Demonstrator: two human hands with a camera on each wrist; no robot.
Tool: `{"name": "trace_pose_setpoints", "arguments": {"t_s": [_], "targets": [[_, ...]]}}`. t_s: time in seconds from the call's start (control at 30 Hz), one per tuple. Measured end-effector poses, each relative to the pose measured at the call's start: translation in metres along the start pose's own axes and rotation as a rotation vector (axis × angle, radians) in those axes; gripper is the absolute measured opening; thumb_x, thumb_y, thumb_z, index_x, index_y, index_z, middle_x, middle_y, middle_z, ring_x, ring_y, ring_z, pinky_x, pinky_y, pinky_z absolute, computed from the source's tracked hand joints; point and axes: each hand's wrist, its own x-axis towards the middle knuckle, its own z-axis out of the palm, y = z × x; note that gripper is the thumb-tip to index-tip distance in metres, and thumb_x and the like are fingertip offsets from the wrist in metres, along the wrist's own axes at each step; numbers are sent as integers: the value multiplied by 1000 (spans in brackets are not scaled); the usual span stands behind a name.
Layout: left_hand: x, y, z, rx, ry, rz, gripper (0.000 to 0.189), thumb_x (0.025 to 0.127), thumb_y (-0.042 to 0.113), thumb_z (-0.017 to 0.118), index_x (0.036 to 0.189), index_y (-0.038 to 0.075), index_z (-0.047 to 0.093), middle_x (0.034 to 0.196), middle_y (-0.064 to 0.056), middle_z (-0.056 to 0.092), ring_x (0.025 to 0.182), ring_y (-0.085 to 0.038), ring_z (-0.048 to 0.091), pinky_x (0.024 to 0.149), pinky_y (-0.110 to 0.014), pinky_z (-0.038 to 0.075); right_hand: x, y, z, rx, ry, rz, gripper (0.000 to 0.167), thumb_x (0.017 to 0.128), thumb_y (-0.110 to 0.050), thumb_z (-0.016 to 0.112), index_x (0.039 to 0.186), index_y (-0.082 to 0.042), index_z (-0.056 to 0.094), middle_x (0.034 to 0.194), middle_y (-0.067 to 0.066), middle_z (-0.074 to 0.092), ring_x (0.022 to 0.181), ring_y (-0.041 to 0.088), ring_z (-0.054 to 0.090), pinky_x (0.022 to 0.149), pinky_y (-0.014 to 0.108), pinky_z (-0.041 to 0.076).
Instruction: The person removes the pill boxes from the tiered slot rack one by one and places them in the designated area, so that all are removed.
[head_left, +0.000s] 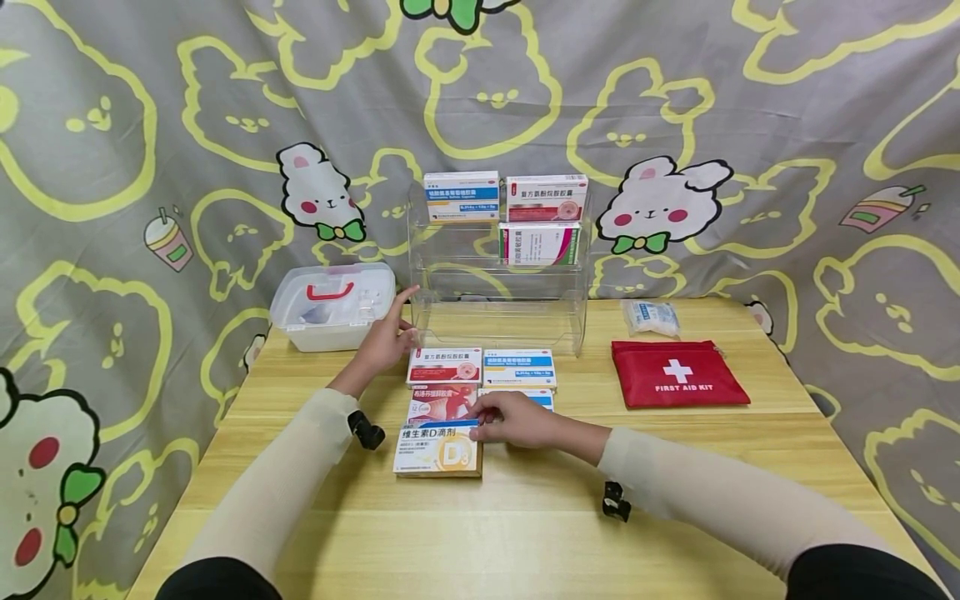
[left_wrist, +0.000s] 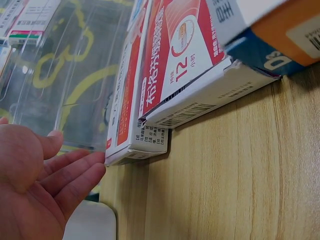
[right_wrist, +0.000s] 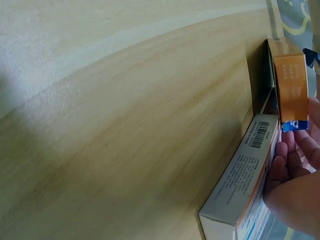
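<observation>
My right hand pinches the upper right corner of a white and orange vitamin D drops box. This box overlaps the near edge of a red ibuprofen capsule box. Behind it lies a white and red capsule box, its corner by the fingertips of my left hand, whose fingers are extended. My left hand is at the lower left side of a clear tiered rack. A blue and white capsule box lies right of the red ones; another below it is partly covered by my right hand.
On the rack's upper tiers stand a blue and white box, a white and red box and a green and pink box. A lidded plastic case is at left. A red first aid pouch and a small packet lie right.
</observation>
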Motion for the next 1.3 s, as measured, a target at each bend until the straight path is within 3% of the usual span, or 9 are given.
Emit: {"name": "trace_pose_setpoints", "arguments": {"t_s": [0.27,0.77,1.13,1.3], "targets": [[1,0,1,3,2,2,87,105,3,57,163,47,10,112,-23,70,88,-33,74,73,-43,63,3,3,2,13,31,-12,22,93,-28,79,110,-14,74,94,-7,66,86,9,58,80,25,52],[0,1,0,-4,1,6,85,105,2,57,163,44,12,112,-25,70,88,-35,74,73,-44,64,5,0,13,5,131,29,16,89,-27,84,100,-18,78,84,-9,66,74,10,55,67,22,48],[0,1,0,4,-2,4,83,105,3,57,164,39,12,113,-25,69,88,-35,74,74,-45,64,6,-3,14,-23,122,38,13,90,-26,83,99,-17,78,83,-10,66,73,10,54,65,22,46],[0,2,0,2,-6,-3,84,105,4,57,164,42,11,113,-25,69,89,-35,74,74,-45,64,6,-4,14,-45,121,38,13,90,-24,83,100,-16,79,84,-11,66,74,10,54,65,22,45]]}}
